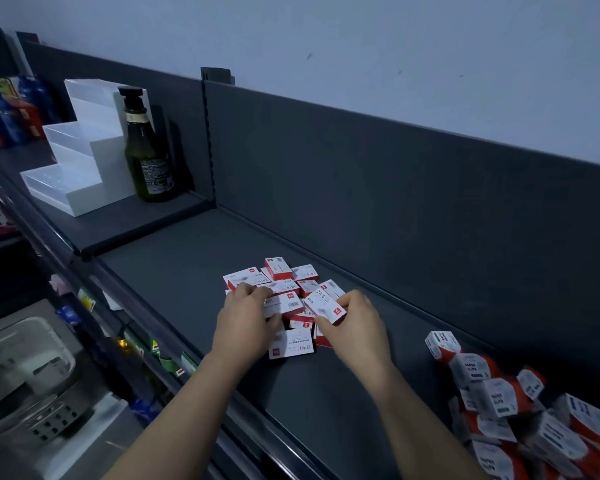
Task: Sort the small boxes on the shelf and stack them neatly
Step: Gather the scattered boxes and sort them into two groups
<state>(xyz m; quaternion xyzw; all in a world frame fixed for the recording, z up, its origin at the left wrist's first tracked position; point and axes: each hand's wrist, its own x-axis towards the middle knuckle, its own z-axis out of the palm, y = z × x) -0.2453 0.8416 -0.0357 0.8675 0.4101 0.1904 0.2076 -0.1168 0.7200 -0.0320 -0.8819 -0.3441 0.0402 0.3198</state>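
R hand (355,327) pinches small red-white cardboard box (326,306) by edges; L hand (246,317) grips another. Prob light, stiff, slick: hold sides.

Dark grey shelf (174,271) with an upright back panel (361,188). Mid-shelf: a loose heap of small red-and-white boxes (278,269), lying flat and overlapping at mixed angles. Left hand (246,317) rests on the heap's near left side, finger and thumb around one white-faced box (283,304). Right hand (357,327) pinches a tilted box marked 24/6 (324,305) at the heap's right. Far right: a separate jumble of paper-clip boxes (492,396). On the left shelf section: green bottle (146,150) upright beside a white stepped display stand (84,161).
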